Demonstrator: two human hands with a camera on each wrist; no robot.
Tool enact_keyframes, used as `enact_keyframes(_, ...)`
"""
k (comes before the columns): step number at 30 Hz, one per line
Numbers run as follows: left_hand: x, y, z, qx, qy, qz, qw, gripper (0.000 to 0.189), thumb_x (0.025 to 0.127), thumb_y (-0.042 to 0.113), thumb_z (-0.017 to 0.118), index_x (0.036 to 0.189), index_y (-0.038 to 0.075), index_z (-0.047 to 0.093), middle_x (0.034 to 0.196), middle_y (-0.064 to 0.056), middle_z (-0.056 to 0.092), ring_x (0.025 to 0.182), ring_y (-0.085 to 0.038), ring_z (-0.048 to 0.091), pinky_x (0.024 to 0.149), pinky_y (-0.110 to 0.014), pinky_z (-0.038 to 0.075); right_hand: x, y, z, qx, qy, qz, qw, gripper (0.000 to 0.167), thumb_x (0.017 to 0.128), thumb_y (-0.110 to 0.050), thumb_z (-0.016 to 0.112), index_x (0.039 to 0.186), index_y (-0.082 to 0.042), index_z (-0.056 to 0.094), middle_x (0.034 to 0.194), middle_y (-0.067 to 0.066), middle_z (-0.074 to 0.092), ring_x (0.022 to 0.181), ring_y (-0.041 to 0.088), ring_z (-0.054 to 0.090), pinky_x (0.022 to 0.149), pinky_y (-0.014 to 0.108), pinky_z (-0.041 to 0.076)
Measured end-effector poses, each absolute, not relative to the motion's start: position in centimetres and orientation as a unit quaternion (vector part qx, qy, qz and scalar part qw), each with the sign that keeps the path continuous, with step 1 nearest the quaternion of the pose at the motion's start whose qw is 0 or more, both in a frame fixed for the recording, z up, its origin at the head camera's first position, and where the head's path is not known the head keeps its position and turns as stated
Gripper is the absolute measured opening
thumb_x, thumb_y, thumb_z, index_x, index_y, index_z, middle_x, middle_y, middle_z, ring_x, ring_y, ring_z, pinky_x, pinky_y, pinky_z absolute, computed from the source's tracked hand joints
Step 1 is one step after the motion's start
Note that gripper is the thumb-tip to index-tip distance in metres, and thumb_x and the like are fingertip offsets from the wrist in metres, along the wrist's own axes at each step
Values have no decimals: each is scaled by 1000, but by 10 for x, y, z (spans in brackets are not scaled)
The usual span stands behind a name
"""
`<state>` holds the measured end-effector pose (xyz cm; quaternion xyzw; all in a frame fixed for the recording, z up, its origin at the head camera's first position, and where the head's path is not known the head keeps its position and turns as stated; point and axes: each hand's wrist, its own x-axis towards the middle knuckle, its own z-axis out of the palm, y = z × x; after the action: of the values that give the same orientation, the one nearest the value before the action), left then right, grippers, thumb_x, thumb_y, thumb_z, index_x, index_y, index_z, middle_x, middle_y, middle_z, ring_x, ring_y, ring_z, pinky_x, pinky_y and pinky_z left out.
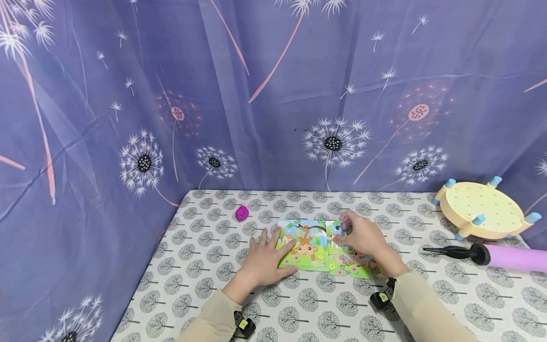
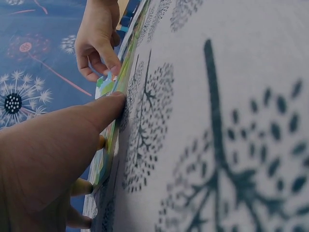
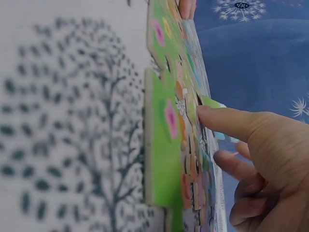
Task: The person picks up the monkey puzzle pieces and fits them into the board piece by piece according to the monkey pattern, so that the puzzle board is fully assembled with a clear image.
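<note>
A picture card with a cartoon monkey lies flat on the table. My left hand rests spread over its left side, fingers straight. Against the card's right edge are jigsaw puzzle pieces in matching greens and oranges, partly joined. My right hand reaches over their upper part and pinches a small green and blue puzzle piece between thumb and fingers. In the left wrist view the left thumb lies along the card's near edge. The right palm hides some of the pieces.
A small purple object sits behind the left hand. To the right stand a cream board with blue pegs and a pink-purple pump with a black nozzle. A dandelion-print curtain hangs behind the tree-patterned tablecloth.
</note>
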<state>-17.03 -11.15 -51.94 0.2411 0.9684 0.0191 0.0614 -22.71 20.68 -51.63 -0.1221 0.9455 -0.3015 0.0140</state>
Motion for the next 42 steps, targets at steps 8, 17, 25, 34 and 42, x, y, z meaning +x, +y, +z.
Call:
enact_keyframes(8,-171,-111,-519,240,968,22,64,79,95,80,39,163,41,31,172,-13,14,149,-57,19,111,-79,24,-224,208,-516,-128,935,-331,14,51,85,-26,86,127,-16,59,98,-3,74,62,12,59,57,33,49)
enact_keyframes(17,-172,-112,-520,241,968,22,62,79,95,81,39,163,41,32,172,-13,15,149,-57,20,111,-79,25,-222,211,-518,-148,917,-370,21,51,94,-18,77,141,-13,59,98,-2,77,46,13,53,42,27,45)
enact_keyframes(25,-171,-118,-519,249,966,34,63,78,96,79,40,162,39,35,172,-14,14,150,-55,19,112,-78,25,-224,210,-514,-139,891,-431,33,49,95,-14,75,141,-9,59,102,9,77,40,9,39,34,22,35)
enact_keyframes(34,-169,-126,-519,252,965,44,60,75,98,75,44,162,37,38,172,-11,16,151,-53,20,112,-78,25,-226,189,-510,-124,873,-468,67,50,97,-17,74,143,-9,57,106,12,77,40,10,33,35,22,30)
enact_keyframes(42,-169,-129,-518,250,966,40,53,75,98,74,45,162,36,38,172,-7,20,151,-52,23,111,-78,26,-228,156,-512,-119,865,-479,90,51,95,-18,76,142,-9,60,100,7,76,46,13,48,38,24,37)
